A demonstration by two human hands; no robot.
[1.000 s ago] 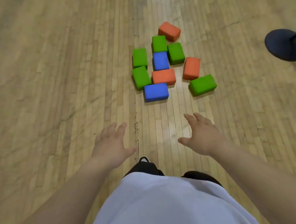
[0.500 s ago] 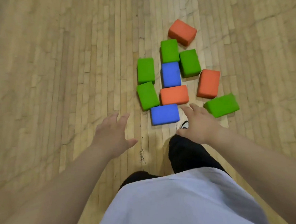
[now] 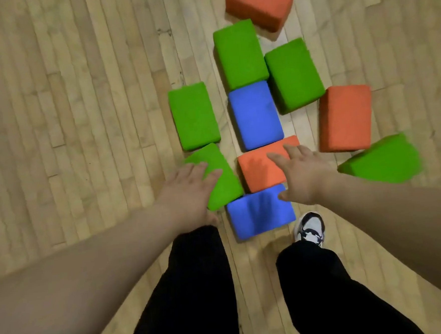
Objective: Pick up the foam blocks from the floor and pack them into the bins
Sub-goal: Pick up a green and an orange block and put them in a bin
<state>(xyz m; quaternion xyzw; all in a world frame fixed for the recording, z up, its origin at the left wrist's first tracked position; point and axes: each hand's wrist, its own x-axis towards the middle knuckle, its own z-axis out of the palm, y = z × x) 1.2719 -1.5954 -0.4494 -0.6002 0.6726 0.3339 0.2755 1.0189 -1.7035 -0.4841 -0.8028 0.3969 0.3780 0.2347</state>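
Observation:
Several foam blocks in green, blue and orange lie clustered on the wooden floor (image 3: pixel 80 124). My left hand (image 3: pixel 187 190) reaches out with straight fingers over the nearest green block (image 3: pixel 223 187). My right hand (image 3: pixel 301 174) is spread, its fingers over the near orange block (image 3: pixel 259 172) and its thumb over the near blue block (image 3: pixel 259 216). Whether either hand touches a block is unclear. Another blue block (image 3: pixel 256 114) lies just beyond. Neither hand holds anything. No bin is in view.
More green blocks (image 3: pixel 193 115) (image 3: pixel 240 53) (image 3: pixel 294 74) (image 3: pixel 386 160) and orange blocks (image 3: pixel 345 117) (image 3: pixel 261 2) surround the cluster. My legs in black trousers and a white shoe (image 3: pixel 310 228) stand just short of the near blue block.
I have stepped up to the blocks and bent lower, so they appear much larger. Both hands have moved forward from over bare floor to over the nearest blocks.

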